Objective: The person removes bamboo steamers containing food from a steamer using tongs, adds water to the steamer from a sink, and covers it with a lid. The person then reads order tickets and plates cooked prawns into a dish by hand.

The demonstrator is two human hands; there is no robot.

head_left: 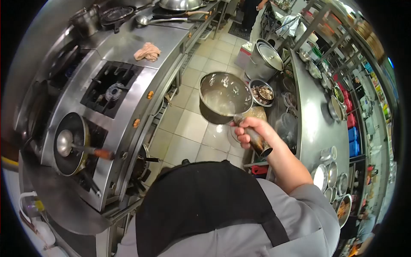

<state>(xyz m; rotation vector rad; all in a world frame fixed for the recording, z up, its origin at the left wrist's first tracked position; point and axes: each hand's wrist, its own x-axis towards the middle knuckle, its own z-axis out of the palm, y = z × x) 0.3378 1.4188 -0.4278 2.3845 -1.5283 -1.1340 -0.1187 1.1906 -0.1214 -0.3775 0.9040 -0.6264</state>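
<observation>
the right grip [253, 129] holds a metal pot [214, 115] by its tubular handle [258, 144].

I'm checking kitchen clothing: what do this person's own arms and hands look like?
The right hand is ungloved, the wrist bare. A plain grey short sleeve leaves the forearm uncovered. The left hand is out of view.

Your pot [223, 97] is a deep metal one with a pretty stained tube handle [258, 144], hanging mouth-up over the tiled floor [185, 129].
</observation>
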